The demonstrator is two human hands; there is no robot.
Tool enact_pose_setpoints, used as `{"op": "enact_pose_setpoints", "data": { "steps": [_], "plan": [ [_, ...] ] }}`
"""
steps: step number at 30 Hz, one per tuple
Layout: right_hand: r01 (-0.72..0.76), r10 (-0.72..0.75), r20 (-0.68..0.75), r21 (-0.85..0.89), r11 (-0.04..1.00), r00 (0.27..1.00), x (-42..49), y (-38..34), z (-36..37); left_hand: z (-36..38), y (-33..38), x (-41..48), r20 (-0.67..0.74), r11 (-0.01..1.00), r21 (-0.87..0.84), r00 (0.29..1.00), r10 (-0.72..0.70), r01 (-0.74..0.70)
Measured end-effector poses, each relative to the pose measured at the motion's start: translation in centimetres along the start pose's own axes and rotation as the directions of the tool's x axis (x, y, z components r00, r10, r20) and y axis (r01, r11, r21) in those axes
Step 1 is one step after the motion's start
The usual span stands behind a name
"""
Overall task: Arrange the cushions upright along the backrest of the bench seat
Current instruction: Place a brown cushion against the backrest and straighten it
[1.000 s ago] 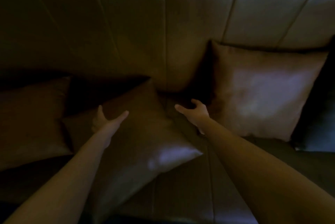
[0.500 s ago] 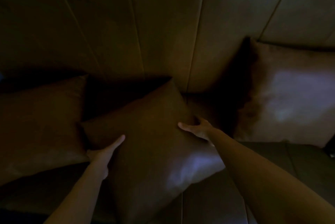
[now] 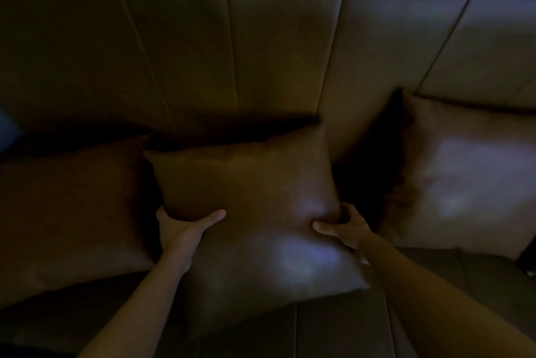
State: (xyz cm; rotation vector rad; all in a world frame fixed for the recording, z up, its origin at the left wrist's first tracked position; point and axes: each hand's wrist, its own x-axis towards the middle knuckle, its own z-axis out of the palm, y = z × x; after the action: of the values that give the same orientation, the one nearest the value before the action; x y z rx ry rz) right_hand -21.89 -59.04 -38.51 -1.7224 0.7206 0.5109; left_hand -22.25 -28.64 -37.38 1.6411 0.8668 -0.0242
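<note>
Both hands, the left hand (image 3: 181, 231) and right hand (image 3: 346, 227), gripped the middle cushion (image 3: 255, 212) by its sides, which probably next needed standing upright against the backrest (image 3: 261, 53).

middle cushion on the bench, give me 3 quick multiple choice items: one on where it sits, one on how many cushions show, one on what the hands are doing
1. Where is the middle cushion?
A. between two other cushions
B. on the floor
C. on top of the backrest

2. How many cushions show?
A. one
B. three
C. five

3. What are the hands doing?
A. both hang free
B. only one touches a cushion
C. both grip the middle cushion

Answers:
1 A: the left cushion and the right cushion flank it along the backrest.
2 B: three lie along the seat.
3 C: the left hand and right hand clasp its opposite sides.
</note>
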Motion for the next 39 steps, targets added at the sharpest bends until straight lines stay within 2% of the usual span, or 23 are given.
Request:
{"op": "enact_pose_setpoints", "data": {
  "steps": [3,7,10,14,20,26,31,39],
  "plan": [
    [0.072,-0.069,-0.028,0.102,0.992,0.997,0.3,-1.1,-0.7,0.9,2.5,0.7,0.035,0.992,-0.024,0.992,0.122,-0.121],
    [0.137,-0.123,-0.105,0.129,0.982,0.987,1.4,-2.5,-0.8,2.5,4.9,2.7,0.099,0.976,-0.025,0.971,0.216,-0.214],
    [0.154,-0.13,-0.163,0.148,0.977,0.978,2.7,-2.6,-0.5,3.5,5.8,4.9,0.201,0.97,-0.034,0.949,0.245,-0.243],
    [0.156,-0.125,-0.202,0.146,0.977,0.971,4.2,-2.5,0.0,4.6,6.5,7.1,0.314,0.978,-0.085,0.926,0.21,-0.192],
    [0.18,-0.122,-0.266,0.206,0.962,0.956,4.3,-2.4,-0.5,5.4,6.7,7.3,0.276,0.967,-0.077,0.927,0.255,-0.243],
    [0.189,-0.109,-0.307,0.245,0.951,0.945,4.1,-3.3,-3.1,7.7,9.9,6.5,0.315,0.928,-0.052,0.876,0.366,-0.369],
    [0.168,-0.111,-0.297,0.172,0.971,0.948,4.5,-3.8,-3.0,8.3,9.2,7.5,0.336,0.961,0.012,0.906,0.256,-0.276],
    [0.162,-0.113,-0.288,0.152,0.975,0.951,4.6,-3.6,-4.8,8.7,7.8,6.8,0.32,0.967,-0.018,0.915,0.245,-0.253]
  ]
}}
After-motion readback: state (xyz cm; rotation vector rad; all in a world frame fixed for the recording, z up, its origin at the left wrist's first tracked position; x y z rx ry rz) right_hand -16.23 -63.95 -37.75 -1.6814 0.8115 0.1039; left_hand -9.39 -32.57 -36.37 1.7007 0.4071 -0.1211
